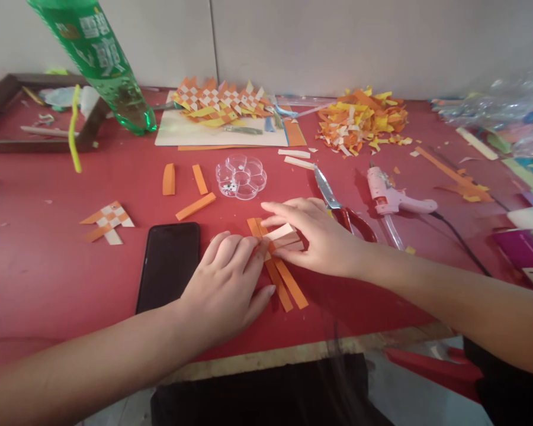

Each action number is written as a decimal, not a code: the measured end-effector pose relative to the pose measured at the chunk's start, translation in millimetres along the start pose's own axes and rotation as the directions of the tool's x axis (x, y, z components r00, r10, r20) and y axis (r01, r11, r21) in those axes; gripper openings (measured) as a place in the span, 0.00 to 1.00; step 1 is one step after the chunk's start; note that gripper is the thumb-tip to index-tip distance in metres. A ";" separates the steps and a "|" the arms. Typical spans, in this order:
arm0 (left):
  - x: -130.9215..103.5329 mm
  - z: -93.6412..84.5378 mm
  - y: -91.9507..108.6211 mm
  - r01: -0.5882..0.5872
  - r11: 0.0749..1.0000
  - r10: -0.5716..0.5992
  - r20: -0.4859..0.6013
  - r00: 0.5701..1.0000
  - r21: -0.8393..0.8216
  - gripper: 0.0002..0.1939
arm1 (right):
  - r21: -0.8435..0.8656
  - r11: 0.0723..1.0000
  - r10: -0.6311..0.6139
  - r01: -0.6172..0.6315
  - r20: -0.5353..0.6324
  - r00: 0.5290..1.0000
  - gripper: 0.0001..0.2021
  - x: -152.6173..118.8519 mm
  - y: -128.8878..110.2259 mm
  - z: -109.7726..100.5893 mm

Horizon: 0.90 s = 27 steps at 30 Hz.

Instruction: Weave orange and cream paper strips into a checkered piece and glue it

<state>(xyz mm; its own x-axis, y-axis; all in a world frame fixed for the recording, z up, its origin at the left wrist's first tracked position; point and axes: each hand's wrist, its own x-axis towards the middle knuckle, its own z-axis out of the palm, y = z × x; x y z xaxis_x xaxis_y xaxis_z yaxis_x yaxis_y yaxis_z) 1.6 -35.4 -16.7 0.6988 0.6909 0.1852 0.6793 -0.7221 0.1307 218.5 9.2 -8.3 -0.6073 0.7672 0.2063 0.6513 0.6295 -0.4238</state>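
Two long orange paper strips lie slanting on the red table near its front edge, with pale cream strips crossing them. My left hand presses its fingertips on the crossing, fingers bent and close together over the orange strips. From the right, my right hand has the cream strips between its thumb and fingers. Just left of my left hand lies a black phone. A woven orange and white paper piece rests farther left.
Scissors and a pink glue gun lie right, its cable trailing. A clear flower-shaped tray, loose orange strips, a green bottle, a wooden frame, woven pieces and a scrap pile stand behind.
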 end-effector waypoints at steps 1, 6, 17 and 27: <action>-0.2 0.4 -0.1 0.001 1.000 -0.001 -0.006 1.000 0.003 0.26 | -0.027 0.999 -0.044 0.043 -0.034 0.998 0.26 0.5 0.2 -0.7; -0.9 1.7 -0.4 0.022 1.000 -0.022 -0.008 1.000 0.005 0.24 | -0.195 0.963 -0.210 0.186 -0.107 0.972 0.07 -0.8 -2.6 -4.2; -1.8 -1.4 1.3 0.010 1.000 -0.009 -0.059 0.998 0.014 0.22 | -0.255 0.944 -0.226 0.208 -0.045 0.973 0.16 -11.6 -3.4 2.0; -2.5 -1.7 0.8 -0.019 1.000 0.019 -0.067 0.998 0.007 0.23 | -0.388 0.854 -0.350 0.346 0.064 0.935 0.15 -0.7 -5.3 -0.5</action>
<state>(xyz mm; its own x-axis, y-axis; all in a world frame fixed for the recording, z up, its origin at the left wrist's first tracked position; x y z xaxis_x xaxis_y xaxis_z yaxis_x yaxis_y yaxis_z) 0.0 -37.7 -15.5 0.6949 0.6732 0.2529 0.6679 -0.7345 0.1200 215.7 5.4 -5.8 -0.8246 0.4891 0.2842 0.5225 0.8511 0.0513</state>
